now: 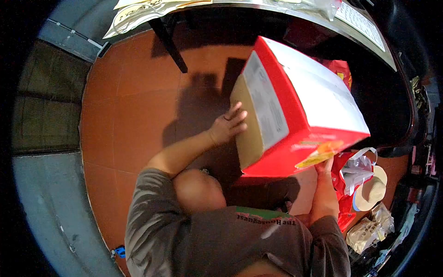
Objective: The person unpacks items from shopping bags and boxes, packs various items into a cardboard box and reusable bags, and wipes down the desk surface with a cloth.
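A tilted red-and-white cardboard box (300, 108) is held above smooth terracotta tiles (138, 101). The left hand (228, 124) lies half open, fingers spread against its plain brown panel; the right hand (325, 165) meets the printed face's edge, its fingers hidden, so I can't tell their curl.

Orange-brown tiled floor (104, 124) below, a pale-edged table (391, 60) above it.
From here I see a white keyboard (361, 25), a clear plastic bag (325, 8) and a lettered cream bag (138, 17) up on the table, the last jutting past its edge; down on the tiles stand a red shopping bag (340, 177) and a crumpled beige bag (368, 233), with a brimmed hat (372, 190) between, its footing hidden, and a small blue object (120, 251) well apart.
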Motion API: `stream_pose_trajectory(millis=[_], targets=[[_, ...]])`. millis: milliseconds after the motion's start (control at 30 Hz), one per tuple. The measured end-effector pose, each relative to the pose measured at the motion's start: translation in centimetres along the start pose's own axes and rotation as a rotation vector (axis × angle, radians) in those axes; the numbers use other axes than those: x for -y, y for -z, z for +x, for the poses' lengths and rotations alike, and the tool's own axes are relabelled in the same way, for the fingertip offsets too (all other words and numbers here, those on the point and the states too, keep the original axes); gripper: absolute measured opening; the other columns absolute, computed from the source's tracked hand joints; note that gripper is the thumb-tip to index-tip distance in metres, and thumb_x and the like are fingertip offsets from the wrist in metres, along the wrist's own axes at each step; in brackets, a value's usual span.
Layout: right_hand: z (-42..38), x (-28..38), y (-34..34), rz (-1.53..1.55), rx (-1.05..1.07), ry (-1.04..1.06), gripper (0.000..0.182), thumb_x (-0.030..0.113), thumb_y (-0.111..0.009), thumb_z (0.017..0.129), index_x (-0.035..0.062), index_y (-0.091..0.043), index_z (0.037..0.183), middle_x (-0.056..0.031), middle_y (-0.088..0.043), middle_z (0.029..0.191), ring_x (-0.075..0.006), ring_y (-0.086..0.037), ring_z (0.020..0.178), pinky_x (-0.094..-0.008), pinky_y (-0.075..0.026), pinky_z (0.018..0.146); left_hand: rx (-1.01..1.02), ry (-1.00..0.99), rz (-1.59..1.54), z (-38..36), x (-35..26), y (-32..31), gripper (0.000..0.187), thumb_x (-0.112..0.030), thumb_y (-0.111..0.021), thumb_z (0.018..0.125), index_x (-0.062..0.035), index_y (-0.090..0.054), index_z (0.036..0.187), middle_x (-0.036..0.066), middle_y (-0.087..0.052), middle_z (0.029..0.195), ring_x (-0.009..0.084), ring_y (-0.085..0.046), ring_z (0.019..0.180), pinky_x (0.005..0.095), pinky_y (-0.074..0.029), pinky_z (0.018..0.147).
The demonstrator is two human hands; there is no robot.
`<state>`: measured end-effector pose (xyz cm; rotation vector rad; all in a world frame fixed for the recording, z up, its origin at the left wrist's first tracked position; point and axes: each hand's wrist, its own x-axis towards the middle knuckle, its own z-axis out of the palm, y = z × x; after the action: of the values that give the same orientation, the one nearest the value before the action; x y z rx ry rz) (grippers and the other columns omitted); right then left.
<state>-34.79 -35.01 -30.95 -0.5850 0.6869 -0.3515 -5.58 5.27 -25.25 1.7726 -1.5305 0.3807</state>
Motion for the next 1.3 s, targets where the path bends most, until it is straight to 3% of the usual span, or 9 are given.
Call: stream_pose_trajectory(millis=[167, 400, 567, 700, 767, 867, 1100, 1200, 1300], targets=[[1.2, -0.2, -6.3, -0.178, -0.017, -0.043, 0.053, 0.048, -0.038, 0.090, 0.0103, -0.042, 0.126, -0.0063, -0.049, 0.124, -0.0249, -0.047, 0.113, -0.0438, -0.037, 0.097, 0.020, 0.642, 0.185, -1.8, 0.2, 0.7, 0.040, -0.011, -0.040, 0.090, -0.0103, -0.031, 0.130, 0.008, -0.036, 0.137, 0.0251, -0.028, 0.130, 0.0303, -0.044, 0.089], [1.1, 5.2, -16.8, -0.526, -0.114, -0.092, 0.050, 0.047, -0.040, 0.090, 0.0108, -0.045, 0.124, -0.0078, -0.053, 0.121, -0.0212, -0.052, 0.108, -0.0405, -0.043, 0.090, 0.014, 0.919, 0.059, -2.6, 1.0, 1.5, 0.042, -0.019, -0.039, 0.092, -0.0051, -0.031, 0.131, 0.012, -0.037, 0.134, 0.0273, -0.040, 0.119, 0.0321, -0.045, 0.086], [0.8, 9.5, -24.5, -0.938, 0.104, -0.074, 0.058, 0.053, -0.036, 0.090, 0.0033, -0.052, 0.117, -0.0109, -0.061, 0.104, -0.0173, -0.060, 0.088, -0.0288, -0.048, 0.078, 0.150, 1.055, -0.245, -1.2, 0.4, 4.6, 0.042, -0.021, -0.040, 0.092, -0.0046, -0.033, 0.130, 0.013, -0.040, 0.131, 0.0276, -0.045, 0.112, 0.0338, -0.047, 0.083], [3.8, 10.4, -24.7, -1.463, 0.444, 0.270, 0.053, 0.045, -0.040, 0.091, 0.0040, -0.048, 0.123, -0.0074, -0.056, 0.114, -0.0140, -0.054, 0.100, -0.0277, -0.042, 0.087, 0.221, 1.269, -0.490, -0.4, -0.9, 10.0, 0.042, -0.022, -0.041, 0.091, -0.0043, -0.034, 0.129, 0.015, -0.042, 0.129, 0.0279, -0.050, 0.107, 0.0352, -0.049, 0.080], [2.7, 8.4, -28.4, -1.096, 0.329, 0.074, 0.048, 0.040, -0.042, 0.092, 0.0031, -0.047, 0.123, -0.0035, -0.056, 0.113, -0.0135, -0.050, 0.104, -0.0253, -0.039, 0.091, 0.176, 1.485, -0.567, -0.8, -0.1, 12.8, 0.043, -0.023, -0.041, 0.091, -0.0041, -0.035, 0.129, 0.015, -0.043, 0.127, 0.0280, -0.052, 0.105, 0.0359, -0.049, 0.079], [3.3, 5.9, -31.7, -1.282, 0.467, 0.052, 0.050, 0.037, -0.041, 0.093, 0.0047, -0.038, 0.132, -0.0052, -0.052, 0.120, -0.0134, -0.046, 0.111, -0.0255, -0.033, 0.096, -0.014, 1.721, -0.606, -3.1, 1.6, 15.4, 0.042, -0.020, -0.043, 0.088, -0.0024, -0.038, 0.126, 0.016, -0.053, 0.112, 0.0272, -0.058, 0.089, 0.0396, -0.054, 0.065], [4.5, -1.1, -30.8, -1.550, 0.577, -0.019, 0.066, 0.034, -0.057, 0.085, 0.0026, -0.029, 0.136, -0.0155, -0.050, 0.122, -0.0193, -0.047, 0.111, -0.0312, -0.037, 0.094, 0.267, 1.751, -0.506, -6.1, 5.5, 18.9, 0.043, -0.030, -0.041, 0.089, 0.0013, -0.044, 0.118, 0.015, -0.060, 0.101, 0.0226, -0.064, 0.070, 0.0343, -0.056, 0.050], [4.9, -4.7, -27.3, -1.725, 0.670, -0.001, 0.070, 0.039, -0.064, 0.078, -0.0003, -0.038, 0.130, -0.0180, -0.060, 0.105, -0.0222, -0.057, 0.098, -0.0320, -0.043, 0.087, 0.298, 1.866, -0.469, -8.2, 6.8, 17.7, 0.043, -0.034, -0.042, 0.090, 0.0004, -0.051, 0.113, 0.014, -0.063, 0.089, 0.0230, -0.064, 0.063, 0.0329, -0.055, 0.050], [2.3, -6.1, -27.4, -2.094, 0.578, 0.131, 0.046, 0.019, -0.054, 0.081, 0.0003, -0.044, 0.122, -0.0196, -0.061, 0.097, -0.0270, -0.060, 0.091, -0.0347, -0.047, 0.080, 0.408, 1.798, -0.179, -10.9, 8.9, 15.5, 0.042, -0.038, -0.043, 0.090, -0.0017, -0.056, 0.108, 0.012, -0.065, 0.077, 0.0201, -0.064, 0.059, 0.0293, -0.053, 0.050]])
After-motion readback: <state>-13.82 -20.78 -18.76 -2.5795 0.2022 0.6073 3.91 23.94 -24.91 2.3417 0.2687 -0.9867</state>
